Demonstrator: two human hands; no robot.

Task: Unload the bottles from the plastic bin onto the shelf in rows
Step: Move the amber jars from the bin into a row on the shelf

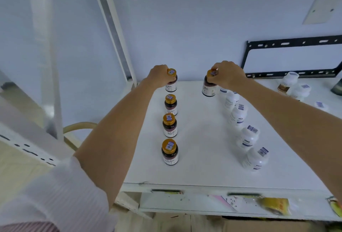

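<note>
The striped sleeve [55, 194] leads to the left hand [160, 75] and right hand [228, 76], fingers curled round two brown bottles [171, 83] [209, 88], seemingly extending rows on the shelf [199, 148].

Surface: a white shelf [199, 167], flat, with a pale front lip.
Left row: four dark gold-capped bottles [169, 127] standing upright in a line running front to back.
Centre back: one more dark bottle [209, 87], apart from the row; whether it touches the board cannot be told.
Right row: white bottles [248, 138] in a slanting line.
Far right: a cluster of white bottles [294, 86], some blurred.
</note>
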